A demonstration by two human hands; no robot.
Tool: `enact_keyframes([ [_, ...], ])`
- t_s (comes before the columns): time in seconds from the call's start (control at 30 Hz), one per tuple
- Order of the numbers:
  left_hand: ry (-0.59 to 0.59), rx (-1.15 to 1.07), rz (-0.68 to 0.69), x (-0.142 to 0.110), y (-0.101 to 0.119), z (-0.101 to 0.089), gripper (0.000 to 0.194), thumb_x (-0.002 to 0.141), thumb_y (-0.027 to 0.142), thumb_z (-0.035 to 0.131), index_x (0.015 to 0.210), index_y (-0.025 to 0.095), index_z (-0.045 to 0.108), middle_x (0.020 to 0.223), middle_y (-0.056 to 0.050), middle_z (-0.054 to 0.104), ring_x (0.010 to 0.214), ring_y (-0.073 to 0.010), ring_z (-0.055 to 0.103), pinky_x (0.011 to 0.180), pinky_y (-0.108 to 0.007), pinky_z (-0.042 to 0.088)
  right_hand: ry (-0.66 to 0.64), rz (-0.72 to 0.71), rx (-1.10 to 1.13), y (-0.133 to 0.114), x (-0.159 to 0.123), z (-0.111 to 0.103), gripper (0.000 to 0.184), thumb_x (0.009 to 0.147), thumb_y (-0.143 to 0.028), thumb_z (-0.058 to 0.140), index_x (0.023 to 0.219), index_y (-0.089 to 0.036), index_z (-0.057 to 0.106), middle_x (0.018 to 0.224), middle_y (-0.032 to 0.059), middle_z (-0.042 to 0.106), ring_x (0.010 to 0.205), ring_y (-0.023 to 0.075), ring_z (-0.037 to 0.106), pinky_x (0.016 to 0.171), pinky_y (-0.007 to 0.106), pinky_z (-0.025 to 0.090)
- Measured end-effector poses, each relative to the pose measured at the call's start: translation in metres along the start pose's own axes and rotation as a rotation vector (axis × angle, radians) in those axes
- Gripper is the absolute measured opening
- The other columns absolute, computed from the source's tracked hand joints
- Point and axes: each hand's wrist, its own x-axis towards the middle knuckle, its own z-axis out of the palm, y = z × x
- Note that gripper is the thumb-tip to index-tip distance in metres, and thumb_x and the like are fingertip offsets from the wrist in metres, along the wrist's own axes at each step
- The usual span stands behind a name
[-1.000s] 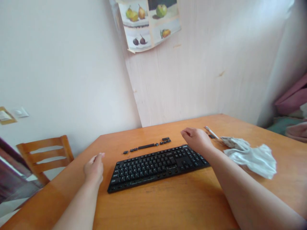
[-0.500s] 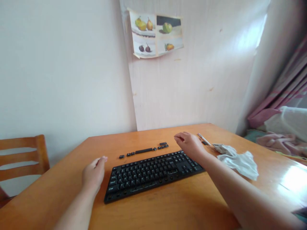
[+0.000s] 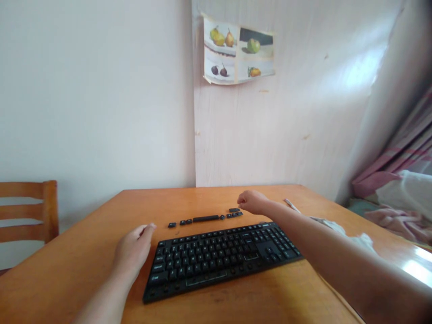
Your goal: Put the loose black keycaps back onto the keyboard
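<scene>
A black keyboard point(image 3: 216, 256) lies at a slant on the table, with its bottom row of keycaps and one spot near the arrow keys bare. Just left of it, my left hand point(image 3: 135, 247) rests with fingers curled, thumb on top and nothing showing in it. My right hand point(image 3: 253, 201) is closed above the loose keycaps behind the keyboard; whatever its fingertips hold, if anything, is hidden. Those removed keycaps point(image 3: 235, 214) form a row that includes a long space bar point(image 3: 205, 218). One wider keycap point(image 3: 234, 210) sits behind the row, next to my right fingertips.
The wooden table point(image 3: 162, 202) meets a wall with a fruit picture sheet point(image 3: 238, 51). A pen-like white stick point(image 3: 292, 205) and a crumpled pale cloth point(image 3: 364, 242) lie at the right, partly behind my right forearm. A wooden chair point(image 3: 50, 211) stands at the left.
My right hand has moved left and away from me, from above the keyboard's right end to the loose keycaps. My left hand stays beside the keyboard. The camera view has shifted slightly.
</scene>
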Motion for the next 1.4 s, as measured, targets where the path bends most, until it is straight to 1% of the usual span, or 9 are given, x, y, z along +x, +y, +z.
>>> enact_keyframes([
  [0.23, -0.029, 0.002, 0.003, -0.001, 0.003, 0.000, 0.040, 0.085, 0.055, 0.050, 0.088, 0.022, 0.073, 0.096, -0.005, 0.077, 0.097, -0.0277, 0.068, 0.077, -0.031, 0.045, -0.132, -0.052, -0.023, 0.002, 0.033, 0.015, 0.032, 0.076, -0.028, 0.067, 0.107, -0.023, 0.077, 0.109, 0.0039, 0.075, 0.096, 0.0209, 0.067, 0.071, 0.025, 0.046],
  [0.47, -0.048, 0.020, -0.006, -0.003, 0.006, -0.001, 0.041, 0.086, 0.056, 0.049, 0.085, 0.022, 0.073, 0.095, -0.005, 0.077, 0.095, -0.0270, 0.068, 0.076, -0.031, 0.044, -0.213, -0.081, -0.017, 0.003, 0.049, 0.025, 0.026, 0.074, -0.025, 0.070, 0.098, -0.024, 0.079, 0.097, 0.0020, 0.076, 0.088, 0.0180, 0.068, 0.069, 0.021, 0.047],
  [0.7, -0.047, 0.008, -0.002, -0.001, 0.002, 0.002, 0.042, 0.086, 0.057, 0.049, 0.086, 0.023, 0.074, 0.096, -0.003, 0.077, 0.096, -0.0267, 0.068, 0.077, -0.031, 0.046, -0.198, -0.069, -0.004, 0.008, 0.053, 0.035, 0.022, 0.072, -0.024, 0.071, 0.092, -0.022, 0.080, 0.090, 0.0027, 0.076, 0.081, 0.0175, 0.067, 0.064, 0.022, 0.045],
  [0.87, -0.033, -0.018, 0.001, -0.002, 0.003, 0.002, 0.041, 0.085, 0.056, 0.051, 0.086, 0.022, 0.074, 0.097, -0.003, 0.078, 0.096, -0.0267, 0.069, 0.078, -0.030, 0.047, -0.152, -0.072, 0.014, 0.013, 0.049, 0.031, 0.018, 0.075, -0.024, 0.068, 0.089, -0.019, 0.079, 0.085, 0.0056, 0.075, 0.076, 0.0181, 0.065, 0.062, 0.024, 0.042],
  [1.03, -0.026, -0.003, 0.000, -0.005, 0.008, 0.000, 0.041, 0.084, 0.055, 0.052, 0.086, 0.021, 0.074, 0.095, -0.004, 0.078, 0.096, -0.0274, 0.068, 0.076, -0.030, 0.046, -0.115, -0.163, 0.064, 0.009, 0.021, 0.009, 0.021, 0.081, -0.026, 0.063, 0.092, -0.017, 0.078, 0.087, 0.0060, 0.073, 0.076, 0.0159, 0.062, 0.065, 0.024, 0.041],
  [1.1, -0.026, 0.005, -0.004, -0.005, 0.008, 0.000, 0.041, 0.084, 0.055, 0.052, 0.088, 0.021, 0.074, 0.096, -0.004, 0.077, 0.096, -0.0273, 0.068, 0.076, -0.031, 0.046, -0.101, -0.221, 0.088, 0.002, -0.001, -0.003, 0.020, 0.081, -0.026, 0.063, 0.093, -0.018, 0.077, 0.091, 0.0052, 0.073, 0.080, 0.0157, 0.061, 0.069, 0.024, 0.041],
  [1.17, -0.027, 0.021, -0.010, -0.004, 0.008, 0.000, 0.043, 0.084, 0.057, 0.052, 0.090, 0.021, 0.074, 0.096, -0.004, 0.077, 0.094, -0.0268, 0.068, 0.076, -0.031, 0.046, -0.050, -0.371, 0.121, -0.005, -0.028, -0.012, 0.018, 0.082, -0.024, 0.062, 0.092, -0.018, 0.077, 0.092, 0.0063, 0.072, 0.084, 0.0168, 0.061, 0.073, 0.025, 0.042],
  [1.23, -0.030, 0.033, -0.004, -0.003, 0.006, 0.001, 0.044, 0.084, 0.058, 0.052, 0.091, 0.021, 0.074, 0.096, -0.004, 0.077, 0.091, -0.0260, 0.068, 0.075, -0.030, 0.046, -0.010, -0.454, 0.135, -0.013, -0.055, -0.019, 0.018, 0.084, -0.026, 0.063, 0.095, -0.020, 0.076, 0.093, 0.0064, 0.071, 0.088, 0.0179, 0.060, 0.078, 0.027, 0.042],
  [1.4, -0.015, 0.054, 0.004, 0.000, 0.001, 0.004, 0.044, 0.084, 0.058, 0.052, 0.092, 0.021, 0.075, 0.095, -0.004, 0.076, 0.091, -0.0263, 0.067, 0.077, -0.031, 0.047, -0.031, -0.530, 0.094, -0.024, -0.107, -0.023, 0.015, 0.087, -0.029, 0.062, 0.094, -0.022, 0.074, 0.090, 0.0055, 0.069, 0.090, 0.0191, 0.059, 0.080, 0.029, 0.043],
])
